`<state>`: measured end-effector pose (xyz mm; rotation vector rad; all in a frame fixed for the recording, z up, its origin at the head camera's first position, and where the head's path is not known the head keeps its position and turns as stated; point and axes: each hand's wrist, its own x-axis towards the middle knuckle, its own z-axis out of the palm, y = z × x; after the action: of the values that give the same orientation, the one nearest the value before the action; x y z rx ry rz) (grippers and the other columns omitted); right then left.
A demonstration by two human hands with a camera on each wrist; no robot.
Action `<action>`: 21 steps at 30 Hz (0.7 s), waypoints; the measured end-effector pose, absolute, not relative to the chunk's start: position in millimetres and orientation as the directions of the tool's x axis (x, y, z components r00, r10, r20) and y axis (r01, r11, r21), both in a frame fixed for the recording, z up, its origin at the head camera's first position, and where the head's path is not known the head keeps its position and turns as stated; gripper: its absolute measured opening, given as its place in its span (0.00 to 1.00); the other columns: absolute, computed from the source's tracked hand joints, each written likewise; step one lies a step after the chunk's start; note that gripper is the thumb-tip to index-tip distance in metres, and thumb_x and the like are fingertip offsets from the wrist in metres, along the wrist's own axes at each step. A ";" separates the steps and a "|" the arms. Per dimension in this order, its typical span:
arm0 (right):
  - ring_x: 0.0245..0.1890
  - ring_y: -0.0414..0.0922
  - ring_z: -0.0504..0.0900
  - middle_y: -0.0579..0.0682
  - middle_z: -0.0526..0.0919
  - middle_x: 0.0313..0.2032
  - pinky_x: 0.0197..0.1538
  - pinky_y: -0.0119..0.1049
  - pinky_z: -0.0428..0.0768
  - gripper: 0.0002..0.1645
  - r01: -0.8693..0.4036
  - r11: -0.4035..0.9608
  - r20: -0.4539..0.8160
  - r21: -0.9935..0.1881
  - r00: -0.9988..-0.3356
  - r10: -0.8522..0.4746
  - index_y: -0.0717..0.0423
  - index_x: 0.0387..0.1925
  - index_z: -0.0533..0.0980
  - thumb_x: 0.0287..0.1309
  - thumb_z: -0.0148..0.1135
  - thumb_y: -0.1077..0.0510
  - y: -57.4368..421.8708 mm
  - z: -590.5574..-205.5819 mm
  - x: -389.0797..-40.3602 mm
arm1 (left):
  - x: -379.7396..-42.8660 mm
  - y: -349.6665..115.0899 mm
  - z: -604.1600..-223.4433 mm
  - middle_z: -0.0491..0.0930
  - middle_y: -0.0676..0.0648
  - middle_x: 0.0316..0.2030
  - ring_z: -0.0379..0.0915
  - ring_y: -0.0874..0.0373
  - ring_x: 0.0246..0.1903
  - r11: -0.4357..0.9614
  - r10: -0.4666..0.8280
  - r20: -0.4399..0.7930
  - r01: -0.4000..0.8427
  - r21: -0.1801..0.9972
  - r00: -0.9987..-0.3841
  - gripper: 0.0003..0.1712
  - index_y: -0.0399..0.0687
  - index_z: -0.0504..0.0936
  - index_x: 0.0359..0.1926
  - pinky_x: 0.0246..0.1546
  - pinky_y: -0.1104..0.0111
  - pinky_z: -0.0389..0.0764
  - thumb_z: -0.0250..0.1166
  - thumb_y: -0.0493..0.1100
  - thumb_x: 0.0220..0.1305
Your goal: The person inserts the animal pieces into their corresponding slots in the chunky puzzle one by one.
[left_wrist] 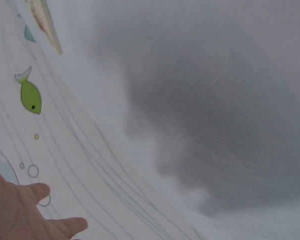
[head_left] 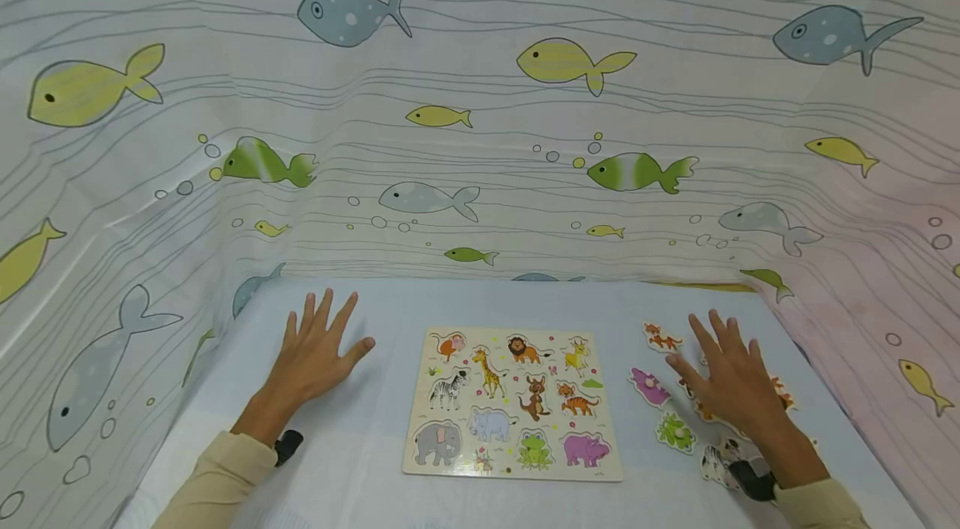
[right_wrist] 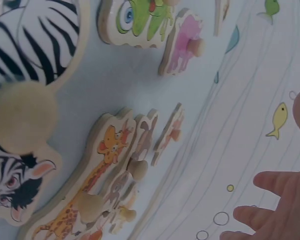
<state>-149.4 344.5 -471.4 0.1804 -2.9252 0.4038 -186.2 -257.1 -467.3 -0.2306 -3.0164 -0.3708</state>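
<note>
Left of a wooden animal puzzle board [head_left: 517,462], my left hand [head_left: 318,350] is held with fingers spread, holding nothing. The board lies flat, with pictures such as a zebra, lion and elephant in its outlined shapes. My right hand [head_left: 731,379], fingers also spread, is over a group of loose knobbed pieces and hides some of them. Around it lie a purple hippo piece [head_left: 649,387], a green frog piece [head_left: 676,432], an orange animal piece [head_left: 662,337] and a zebra piece [head_left: 718,466]. The right wrist view also shows a giraffe piece [right_wrist: 105,160] with a round wooden knob.
A pale table [head_left: 360,462] carries the board and pieces. Fish-printed cloth [head_left: 495,154] stands as a wall behind it and along both sides. Dark wrist straps [head_left: 288,447] sit at both cuffs. A blurred grey shadow fills much of the left wrist view.
</note>
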 end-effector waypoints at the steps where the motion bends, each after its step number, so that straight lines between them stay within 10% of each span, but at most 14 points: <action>1: 0.74 0.76 0.42 0.73 0.49 0.75 0.68 0.81 0.40 0.51 -0.145 0.954 0.194 -0.262 -0.976 -0.095 0.57 0.78 0.50 0.68 0.53 0.32 344.3 -471.5 -149.5 | -186.3 -257.3 -467.3 0.43 0.27 0.77 0.32 0.25 0.76 0.960 0.138 0.113 0.161 0.230 -0.984 0.49 0.50 0.50 0.79 0.70 0.27 0.37 0.54 0.68 0.69; 21: 0.75 0.73 0.47 0.72 0.52 0.75 0.70 0.78 0.38 0.50 -0.135 0.936 0.076 -0.326 -0.990 -0.117 0.59 0.77 0.52 0.69 0.49 0.31 338.1 -474.5 -145.2 | -175.7 -254.8 -480.4 0.54 0.28 0.75 0.41 0.24 0.74 0.944 0.202 0.087 0.218 0.247 -0.976 0.47 0.50 0.58 0.77 0.69 0.27 0.46 0.54 0.71 0.67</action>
<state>-145.2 338.1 -474.5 0.1980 -3.0361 0.5169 -175.7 -254.8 -480.4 -0.3281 -3.0376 -0.3969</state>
